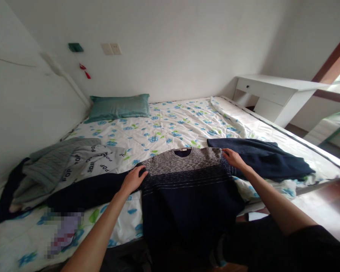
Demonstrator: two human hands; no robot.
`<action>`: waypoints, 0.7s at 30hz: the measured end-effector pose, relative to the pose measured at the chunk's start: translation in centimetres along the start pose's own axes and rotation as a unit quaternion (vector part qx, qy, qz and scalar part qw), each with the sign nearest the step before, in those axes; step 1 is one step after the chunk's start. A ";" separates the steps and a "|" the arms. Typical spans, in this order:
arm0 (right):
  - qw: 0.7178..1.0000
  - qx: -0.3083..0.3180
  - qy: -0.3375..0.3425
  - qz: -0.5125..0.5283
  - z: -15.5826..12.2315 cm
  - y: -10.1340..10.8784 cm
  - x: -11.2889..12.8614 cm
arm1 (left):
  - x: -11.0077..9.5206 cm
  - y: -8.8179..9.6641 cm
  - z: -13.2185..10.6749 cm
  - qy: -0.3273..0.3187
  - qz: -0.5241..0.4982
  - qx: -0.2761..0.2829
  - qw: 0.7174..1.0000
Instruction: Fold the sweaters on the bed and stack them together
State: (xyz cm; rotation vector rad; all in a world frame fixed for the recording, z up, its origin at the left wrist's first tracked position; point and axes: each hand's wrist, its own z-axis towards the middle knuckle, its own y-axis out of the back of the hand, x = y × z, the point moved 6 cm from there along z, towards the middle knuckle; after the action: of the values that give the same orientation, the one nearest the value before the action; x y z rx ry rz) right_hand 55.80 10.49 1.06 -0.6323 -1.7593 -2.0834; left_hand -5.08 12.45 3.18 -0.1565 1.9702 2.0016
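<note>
A sweater (pixel 184 189), mottled grey at the top and navy below with thin pale stripes, lies front up at the near edge of the bed, its lower part hanging towards me. Its round neckline points away from me. My left hand (pixel 134 179) pinches the left shoulder seam between thumb and fingers. At the opposite shoulder, my right hand (pixel 234 158) has its fingers closed on the fabric. A dark sleeve (pixel 87 192) stretches out left from beside my left hand. Just beyond my right hand lies a folded dark navy garment (pixel 266 158).
Grey garments (pixel 59 162), one printed with "POP", are heaped on the bed's left. A green pillow (pixel 119 106) lies at the far end of the flowered sheet (pixel 172 130). A white desk (pixel 272 90) stands right of the bed. A blurred patch (pixel 65 234) covers something at lower left.
</note>
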 end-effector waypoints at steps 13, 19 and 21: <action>0.992 0.069 -0.028 -0.106 9.0 -2.7 -5.9 | 10.9 -1.8 9.0 0.090 0.105 0.067 0.988; 0.985 -0.115 -0.005 -0.128 14.7 4.2 -4.3 | 10.0 6.5 14.7 0.087 0.152 -0.047 0.983; 0.980 -0.146 -0.013 -0.133 16.8 5.7 -3.7 | 8.8 8.8 16.8 0.083 0.152 -0.078 0.982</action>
State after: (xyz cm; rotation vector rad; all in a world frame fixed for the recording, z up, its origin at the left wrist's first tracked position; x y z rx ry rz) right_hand 63.88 25.98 6.05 -0.5248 -1.6389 -2.5582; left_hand -13.58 30.47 9.53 -0.0638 2.0383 2.4100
